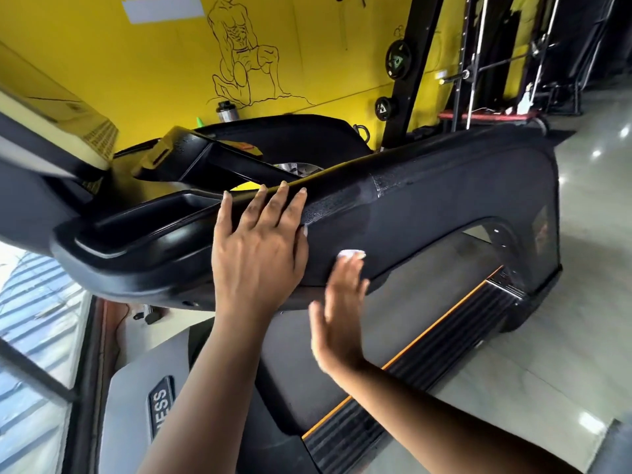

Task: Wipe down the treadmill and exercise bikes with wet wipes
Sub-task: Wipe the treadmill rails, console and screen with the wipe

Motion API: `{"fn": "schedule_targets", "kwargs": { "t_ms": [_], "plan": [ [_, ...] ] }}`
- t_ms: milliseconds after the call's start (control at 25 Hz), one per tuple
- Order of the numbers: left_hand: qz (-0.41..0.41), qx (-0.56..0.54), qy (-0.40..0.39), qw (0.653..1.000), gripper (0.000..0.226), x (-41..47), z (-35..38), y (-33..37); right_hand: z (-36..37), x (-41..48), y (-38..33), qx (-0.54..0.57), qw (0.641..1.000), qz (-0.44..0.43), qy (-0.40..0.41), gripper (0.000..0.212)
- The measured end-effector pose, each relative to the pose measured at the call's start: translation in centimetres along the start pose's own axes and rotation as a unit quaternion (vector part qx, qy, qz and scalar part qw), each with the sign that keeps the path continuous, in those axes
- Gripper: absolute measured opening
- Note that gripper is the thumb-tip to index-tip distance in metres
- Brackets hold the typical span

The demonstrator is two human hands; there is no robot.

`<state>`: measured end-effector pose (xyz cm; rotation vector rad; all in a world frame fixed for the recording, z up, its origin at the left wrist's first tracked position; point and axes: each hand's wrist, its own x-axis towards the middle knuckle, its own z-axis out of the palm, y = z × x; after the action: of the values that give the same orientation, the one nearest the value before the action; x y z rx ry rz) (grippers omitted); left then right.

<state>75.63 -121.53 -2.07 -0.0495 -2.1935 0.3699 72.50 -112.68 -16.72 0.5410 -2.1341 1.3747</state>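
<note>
The right hand (338, 313) is pinning the wet wipe (350, 253) under straight fingers against the treadmill side panel (427, 227), which is running onward up-right. The left hand (256, 248) is lying flat-fingered, holding nothing, on the handrail (342, 196) just above

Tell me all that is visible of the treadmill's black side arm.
The side arm is a black, plastic-looking panel with a textured top rail and an arched cut-out below. It runs tilted across the view from the console tray. The left hand rests flat on its rail; the right hand presses a white wipe against its face.
</note>
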Motion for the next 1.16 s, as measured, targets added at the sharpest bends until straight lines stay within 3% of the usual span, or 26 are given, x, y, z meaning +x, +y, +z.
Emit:
{"fn": "schedule_targets", "kwargs": {
  "t_ms": [80, 120, 240, 320, 400, 520, 600, 720, 800, 880, 1000, 1080, 1160],
  "plan": [
    [0.009, -0.001, 0.002, 1.000, 0.045, 0.3, 0.3, 0.5, -0.1, -0.7, 0.4, -0.054, 0.993, -0.094, -0.038, 0.072],
    [0.012, -0.001, 0.003, 1.000, 0.045, 0.4, 0.4, 0.6, -0.2, -0.5, 1.4, -0.067, 0.993, -0.090, -0.030, 0.072],
    [0.014, 0.000, 0.011, 1.000, 0.044, 0.7, 0.6, 0.6, -1.1, 1.5, 4.7, -0.026, 0.994, 0.078, 0.066, 0.076],
    [0.014, 0.007, 0.019, 1.000, 0.044, 0.5, 0.7, 0.5, -1.5, 2.9, 4.3, 0.009, 0.987, 0.131, 0.096, 0.079],
    [0.018, 0.007, 0.028, 0.999, 0.043, 0.5, 0.9, 0.5, -1.4, 3.2, 2.1, 0.011, 0.994, 0.079, 0.075, 0.079],
    [0.029, 0.009, 0.046, 0.999, 0.043, 0.4, 1.1, 0.5, -1.1, 1.6, 0.7, -0.075, 0.990, -0.116, -0.017, 0.073],
    [0.028, 0.004, 0.052, 0.998, 0.043, 0.4, 1.1, 0.5, -1.8, 2.0, 3.0, -0.122, 0.979, -0.159, -0.022, 0.070],
    [0.021, -0.001, 0.060, 0.998, 0.042, 0.3, 1.2, 0.7, -3.0, 4.1, 5.2, -0.060, 0.996, 0.011, 0.058, 0.075],
    [0.020, -0.003, 0.063, 0.998, 0.042, 0.3, 1.3, 0.8, -3.0, 4.5, 4.0, -0.023, 0.995, 0.057, 0.079, 0.078],
    [0.016, -0.005, 0.067, 0.998, 0.042, 0.3, 1.2, 0.7, -2.1, 3.2, 2.3, -0.048, 0.998, -0.036, 0.028, 0.076],
    [0.010, -0.008, 0.071, 0.997, 0.042, 0.4, 1.2, 0.8, -2.4, 2.4, 2.9, -0.146, 0.962, -0.226, -0.043, 0.068],
    [0.011, -0.009, 0.072, 0.997, 0.041, 0.3, 1.2, 0.9, -3.4, 4.4, 4.6, -0.149, 0.971, -0.187, -0.013, 0.067],
    [0.015, -0.007, 0.072, 0.997, 0.041, 0.3, 1.2, 0.9, -4.6, 6.5, 5.1, -0.063, 0.996, -0.044, 0.048, 0.072]
  ]
}}
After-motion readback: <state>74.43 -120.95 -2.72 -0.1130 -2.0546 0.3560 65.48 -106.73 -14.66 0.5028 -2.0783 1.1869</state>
